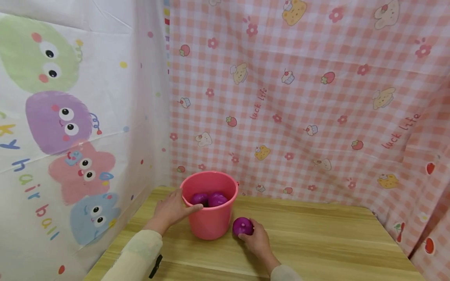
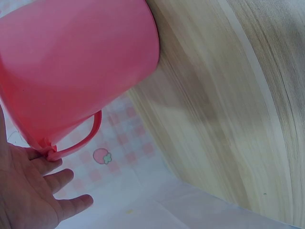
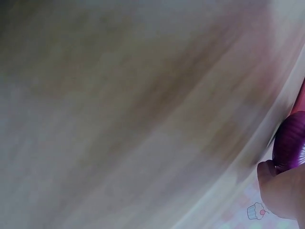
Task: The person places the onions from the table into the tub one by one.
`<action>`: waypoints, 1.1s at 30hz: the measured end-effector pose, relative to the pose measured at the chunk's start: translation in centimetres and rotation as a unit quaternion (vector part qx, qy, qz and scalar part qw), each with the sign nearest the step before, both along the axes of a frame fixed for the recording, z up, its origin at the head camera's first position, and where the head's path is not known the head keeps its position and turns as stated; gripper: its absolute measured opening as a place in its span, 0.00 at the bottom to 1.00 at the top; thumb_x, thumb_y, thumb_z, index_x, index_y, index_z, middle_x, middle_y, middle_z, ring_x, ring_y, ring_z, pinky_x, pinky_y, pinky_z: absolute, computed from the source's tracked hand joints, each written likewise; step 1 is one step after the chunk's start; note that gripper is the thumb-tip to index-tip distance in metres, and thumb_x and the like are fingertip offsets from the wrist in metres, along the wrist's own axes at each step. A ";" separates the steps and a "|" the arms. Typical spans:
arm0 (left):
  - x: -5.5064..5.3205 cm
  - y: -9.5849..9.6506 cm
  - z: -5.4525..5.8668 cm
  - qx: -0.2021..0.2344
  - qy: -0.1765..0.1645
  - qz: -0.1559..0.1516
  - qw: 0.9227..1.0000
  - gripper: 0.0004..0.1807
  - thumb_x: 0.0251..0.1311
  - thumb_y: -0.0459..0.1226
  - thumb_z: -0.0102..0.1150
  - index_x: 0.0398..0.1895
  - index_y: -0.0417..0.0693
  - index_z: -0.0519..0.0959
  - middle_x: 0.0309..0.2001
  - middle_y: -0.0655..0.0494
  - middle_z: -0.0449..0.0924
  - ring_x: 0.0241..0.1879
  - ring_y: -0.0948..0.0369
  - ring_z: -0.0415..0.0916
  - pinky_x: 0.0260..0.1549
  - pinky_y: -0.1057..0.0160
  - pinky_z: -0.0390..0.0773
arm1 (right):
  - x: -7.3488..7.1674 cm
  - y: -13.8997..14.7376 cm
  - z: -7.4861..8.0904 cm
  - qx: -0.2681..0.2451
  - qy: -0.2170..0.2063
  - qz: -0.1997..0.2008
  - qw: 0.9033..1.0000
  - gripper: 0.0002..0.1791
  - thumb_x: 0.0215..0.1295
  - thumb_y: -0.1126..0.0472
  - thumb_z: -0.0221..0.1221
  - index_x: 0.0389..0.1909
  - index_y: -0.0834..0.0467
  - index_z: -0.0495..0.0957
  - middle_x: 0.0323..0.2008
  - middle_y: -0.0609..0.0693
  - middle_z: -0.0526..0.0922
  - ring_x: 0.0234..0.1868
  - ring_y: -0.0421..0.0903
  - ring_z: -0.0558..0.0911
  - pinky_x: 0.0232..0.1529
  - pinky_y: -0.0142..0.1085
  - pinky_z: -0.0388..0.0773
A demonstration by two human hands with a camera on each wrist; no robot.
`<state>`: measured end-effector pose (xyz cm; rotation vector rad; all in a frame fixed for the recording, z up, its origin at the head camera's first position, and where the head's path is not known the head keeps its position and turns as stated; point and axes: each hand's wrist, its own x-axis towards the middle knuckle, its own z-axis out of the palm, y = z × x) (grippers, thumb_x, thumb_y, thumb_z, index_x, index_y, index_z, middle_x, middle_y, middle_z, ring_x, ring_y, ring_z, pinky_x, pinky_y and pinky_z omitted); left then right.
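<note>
A pink bucket with a thin handle stands upright on the wooden table. Glossy purple onions lie inside it, partly hidden by the near wall. My left hand rests on the bucket's left rim, thumb along the front edge. In the left wrist view, the left hand's fingers spread loosely beside the handle joint. Right of the bucket, my right hand holds another purple onion between thumb and fingers, low at the tabletop. The right wrist view catches only part of this onion at its edge.
The wooden table extends to the right of the bucket. A pink checked cloth hangs behind it, and a white cloth with cartoon figures hangs along the left side. A black strap shows beside the left sleeve.
</note>
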<state>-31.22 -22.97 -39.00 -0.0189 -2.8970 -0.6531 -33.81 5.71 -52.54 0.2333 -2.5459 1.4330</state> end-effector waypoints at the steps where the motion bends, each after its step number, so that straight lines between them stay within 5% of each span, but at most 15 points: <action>1: 0.0 0.0 0.0 0.000 0.000 -0.001 1.000 0.62 0.43 0.79 0.53 0.76 0.51 0.58 0.67 0.46 0.69 0.65 0.45 0.65 0.56 0.25 0.60 | 0.0 0.1 0.0 -0.001 0.001 -0.001 1.000 0.39 0.51 0.66 0.74 0.61 0.77 0.68 0.54 0.75 0.74 0.56 0.69 0.76 0.58 0.58 0.73; 16: 0.0 0.0 0.1 0.000 -0.007 0.001 1.000 0.62 0.44 0.78 0.54 0.77 0.50 0.57 0.68 0.46 0.68 0.67 0.44 0.64 0.57 0.23 0.58 | -0.7 1.4 0.5 -0.024 -0.018 -0.034 0.999 0.36 0.53 0.61 0.74 0.60 0.74 0.71 0.51 0.69 0.79 0.53 0.62 0.80 0.54 0.54 0.77; 33: 0.0 0.0 0.0 0.003 0.002 -0.005 1.000 0.63 0.42 0.79 0.53 0.76 0.51 0.58 0.67 0.47 0.70 0.65 0.44 0.66 0.56 0.23 0.60 | -2.0 2.0 9.8 -0.083 0.035 -0.052 0.995 0.37 0.61 0.53 0.69 0.66 0.66 0.68 0.53 0.64 0.79 0.52 0.57 0.80 0.50 0.50 0.80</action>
